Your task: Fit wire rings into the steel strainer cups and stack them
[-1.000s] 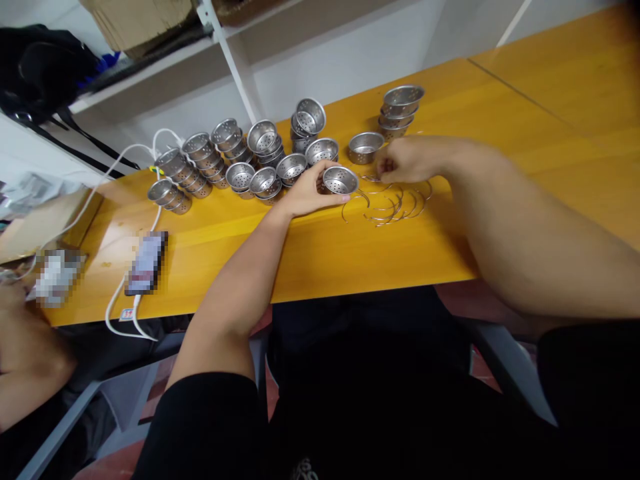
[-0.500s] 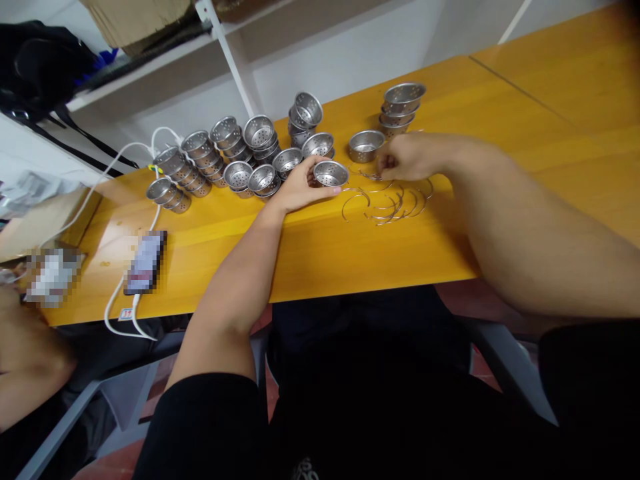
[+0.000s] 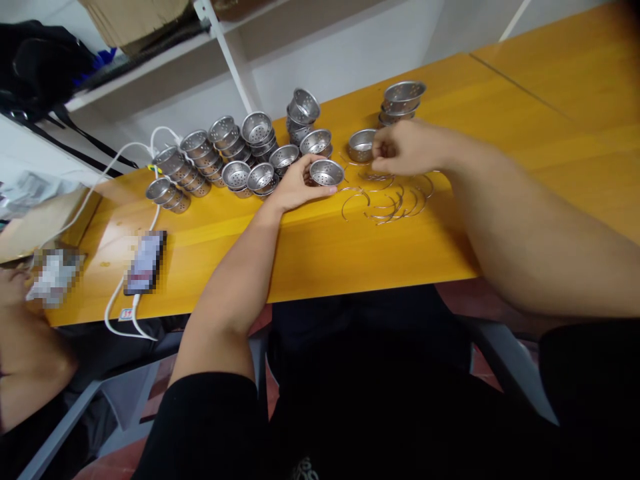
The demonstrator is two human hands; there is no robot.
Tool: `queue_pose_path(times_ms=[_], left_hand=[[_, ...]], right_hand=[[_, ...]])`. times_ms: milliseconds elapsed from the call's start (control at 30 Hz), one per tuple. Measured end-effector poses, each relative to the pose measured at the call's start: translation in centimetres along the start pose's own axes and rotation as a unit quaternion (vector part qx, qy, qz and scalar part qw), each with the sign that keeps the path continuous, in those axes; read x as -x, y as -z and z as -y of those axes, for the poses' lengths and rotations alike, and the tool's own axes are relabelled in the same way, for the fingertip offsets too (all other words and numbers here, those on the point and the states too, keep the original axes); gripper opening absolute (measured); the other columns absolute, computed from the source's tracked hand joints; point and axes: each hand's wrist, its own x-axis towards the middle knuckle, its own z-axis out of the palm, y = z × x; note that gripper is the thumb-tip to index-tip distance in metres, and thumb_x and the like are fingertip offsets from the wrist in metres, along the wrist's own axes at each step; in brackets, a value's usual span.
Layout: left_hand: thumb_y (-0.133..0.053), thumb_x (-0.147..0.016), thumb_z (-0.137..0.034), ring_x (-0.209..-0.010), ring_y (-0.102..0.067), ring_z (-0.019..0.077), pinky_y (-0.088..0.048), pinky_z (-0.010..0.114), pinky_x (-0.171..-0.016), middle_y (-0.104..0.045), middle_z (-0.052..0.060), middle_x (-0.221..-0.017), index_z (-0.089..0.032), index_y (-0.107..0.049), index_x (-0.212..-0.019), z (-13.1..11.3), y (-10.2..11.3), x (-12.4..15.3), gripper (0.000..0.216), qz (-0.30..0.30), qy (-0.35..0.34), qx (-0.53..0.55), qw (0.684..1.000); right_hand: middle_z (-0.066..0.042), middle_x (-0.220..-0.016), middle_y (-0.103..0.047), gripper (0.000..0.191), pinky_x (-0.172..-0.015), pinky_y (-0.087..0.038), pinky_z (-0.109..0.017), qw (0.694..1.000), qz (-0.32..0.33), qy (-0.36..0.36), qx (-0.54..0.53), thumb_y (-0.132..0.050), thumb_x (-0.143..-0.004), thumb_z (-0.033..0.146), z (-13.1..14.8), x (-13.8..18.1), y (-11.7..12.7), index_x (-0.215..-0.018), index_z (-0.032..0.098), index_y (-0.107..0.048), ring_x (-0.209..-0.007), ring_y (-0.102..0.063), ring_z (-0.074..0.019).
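Note:
My left hand (image 3: 299,183) is wrapped round a small perforated metal strainer cup (image 3: 327,175), its open mouth facing up. Fingers curled together, my right hand (image 3: 393,148) hovers over the wires; whatever lies in its pinch is too small or hidden to make out. Right beside its fingertips stands another strainer cup (image 3: 361,147), partly covered by the hand. Below it, several thin curved metal wires (image 3: 395,205) lie loosely on the orange table (image 3: 360,257), and one bent wire (image 3: 356,200) rests close to the held cup.
Stacked perforated cups (image 3: 199,150) line the table's back left. Another stack (image 3: 403,100) stands behind my right hand. A phone (image 3: 145,262) with a white cable (image 3: 111,310) lies at the left. A co-worker's arm (image 3: 30,353) is at the far left, near a plastic packet (image 3: 55,279).
My right hand has lifted slightly up from the wires, toward the cup beside it. My left hand and its strainer cup have shifted a little to the left.

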Motion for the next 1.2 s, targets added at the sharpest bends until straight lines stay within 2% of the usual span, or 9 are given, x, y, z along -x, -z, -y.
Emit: queue_pose_path(times_ms=[100,233,333,500,633,733,833,967,1200], left_hand=[[-0.119,-0.061,-0.078,-0.150,-0.089,0.0406,-0.066,0.064,-0.142,-0.089,0.022,-0.161,-0.022,-0.073,-0.150,-0.5,-0.7,0.4,0.115,0.018,-0.007,-0.003,1.000],[-0.117,-0.065,-0.085,-0.165,-0.082,0.0403,-0.056,0.064,-0.154,-0.079,0.025,-0.181,-0.022,-0.074,-0.153,-0.7,-1.9,0.3,0.116,0.028,-0.044,0.026,0.998],[-0.113,-0.070,-0.089,-0.180,-0.072,0.0427,-0.053,0.068,-0.156,-0.070,0.023,-0.192,-0.024,-0.075,-0.159,-0.7,-2.8,-0.1,0.116,0.028,-0.070,0.028,0.997],[-0.104,-0.084,-0.093,-0.171,-0.076,0.0429,-0.053,0.075,-0.154,-0.079,0.019,-0.177,-0.027,-0.071,-0.168,-0.1,-3.5,-0.6,0.112,-0.011,-0.068,0.001,0.998],[-0.095,-0.091,-0.099,-0.172,-0.072,0.0421,-0.052,0.074,-0.154,-0.077,0.021,-0.176,-0.023,-0.065,-0.171,0.6,-3.4,-1.0,0.115,-0.022,-0.067,-0.005,0.997],[-0.098,-0.089,-0.097,-0.169,-0.073,0.0415,-0.050,0.074,-0.155,-0.080,0.019,-0.169,-0.023,-0.070,-0.163,0.3,-3.2,-0.8,0.109,-0.032,-0.071,0.034,0.996],[-0.106,-0.084,-0.092,-0.162,-0.078,0.0400,-0.048,0.072,-0.156,-0.085,0.014,-0.158,-0.023,-0.078,-0.151,-0.7,-3.2,-0.3,0.100,-0.056,-0.056,0.105,0.991],[-0.120,-0.071,-0.079,-0.162,-0.077,0.0404,-0.046,0.069,-0.157,-0.087,0.012,-0.148,-0.023,-0.083,-0.141,-2.2,-3.6,0.2,0.097,-0.064,-0.025,0.171,0.983],[-0.123,-0.069,-0.073,-0.172,-0.071,0.0452,-0.046,0.072,-0.158,-0.086,0.014,-0.149,-0.021,-0.085,-0.139,-2.9,-3.9,0.5,0.095,-0.071,-0.022,0.226,0.971]], right_hand=[[-0.014,-0.110,-0.084,0.015,-0.113,-0.067,-0.054,0.998,-0.026,0.005,-0.063,-0.080,-0.107,0.011,0.9,0.5,-0.2,-0.104,0.024,-0.074,-0.105,-0.076,-0.0345],[-0.011,-0.100,-0.080,0.029,-0.104,-0.071,-0.051,0.987,-0.057,0.029,-0.144,-0.078,-0.105,0.006,1.6,0.5,-1.1,-0.098,0.029,-0.063,-0.095,-0.074,-0.0307],[-0.011,-0.110,-0.083,0.019,-0.109,-0.074,-0.056,0.985,-0.055,0.029,-0.161,-0.088,-0.110,0.022,1.6,0.0,-1.9,-0.109,0.031,-0.071,-0.103,-0.079,-0.0339],[-0.013,-0.122,-0.085,0.014,-0.117,-0.073,-0.058,0.982,-0.055,0.010,-0.181,-0.088,-0.116,0.034,1.4,-0.3,-2.5,-0.119,0.030,-0.076,-0.114,-0.080,-0.0355],[-0.016,-0.163,-0.080,0.036,-0.137,-0.064,-0.063,0.982,-0.094,0.067,-0.153,-0.090,-0.117,0.049,2.0,0.1,-2.6,-0.148,0.032,-0.082,-0.144,-0.076,-0.0406],[-0.010,-0.173,-0.075,0.032,-0.146,-0.055,-0.074,0.975,-0.139,0.134,-0.110,-0.086,-0.117,0.059,1.8,-0.5,-3.2,-0.146,0.044,-0.088,-0.163,-0.068,-0.0463],[-0.013,-0.142,-0.086,0.026,-0.132,-0.064,-0.076,0.971,-0.164,0.156,-0.079,-0.083,-0.117,0.057,0.6,-2.1,-4.3,-0.133,0.039,-0.091,-0.142,-0.078,-0.0473],[-0.014,-0.111,-0.086,0.015,-0.113,-0.069,-0.070,0.950,-0.207,0.230,-0.046,-0.081,-0.117,0.043,-1.1,-3.3,-5.3,-0.112,0.030,-0.086,-0.113,-0.082,-0.0433],[-0.014,-0.134,-0.083,0.034,-0.095,-0.074,-0.064,0.933,-0.222,0.222,-0.179,-0.094,-0.110,0.066,-0.3,-2.5,-6.0,-0.124,0.036,-0.090,-0.099,-0.081,-0.0378]])
